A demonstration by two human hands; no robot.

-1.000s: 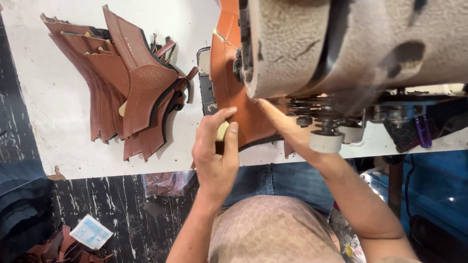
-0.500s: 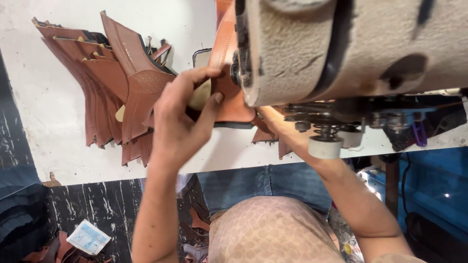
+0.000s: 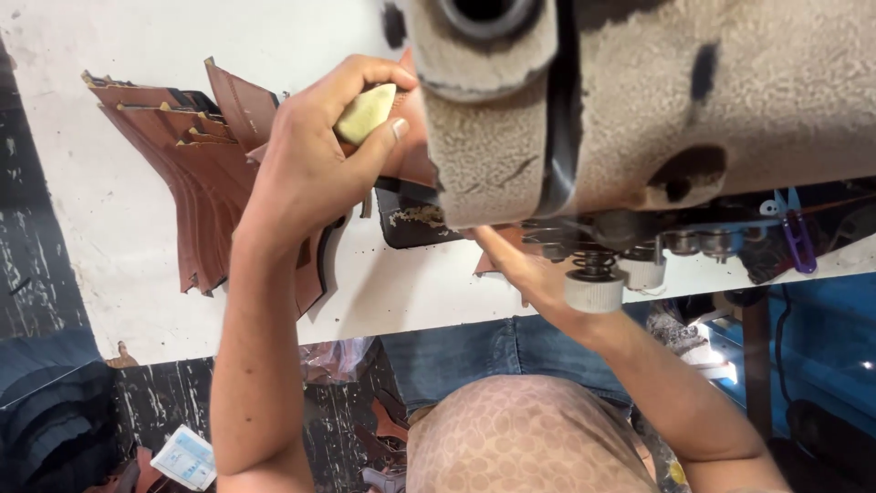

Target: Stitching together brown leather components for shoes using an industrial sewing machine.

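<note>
View from above a sewing station. The left hand (image 3: 315, 160) is clenched around a small pale yellowish block (image 3: 365, 111), pinched between thumb and fingers, and is raised against the near end of the sewing machine (image 3: 639, 100); a second ago this hand lay lower, flat on the brown leather piece near the table edge, and half a second ago it was already lifting with the block. The leather piece (image 3: 415, 155) now shows only as a reddish strip just behind the left fingers, most of it hidden by the hand and the machine head. The right hand (image 3: 525, 269) reaches under the machine beside the knurled knob (image 3: 593, 290); its fingers are covered, so whether it grips anything cannot be told, and it has hardly moved. Left of the left hand, a stack of cut leather pieces (image 3: 196, 192) lies on the white table (image 3: 91, 274), unchanged. The shift suggests that the work has passed from holding the piece down to treating its edge with the block.
</note>
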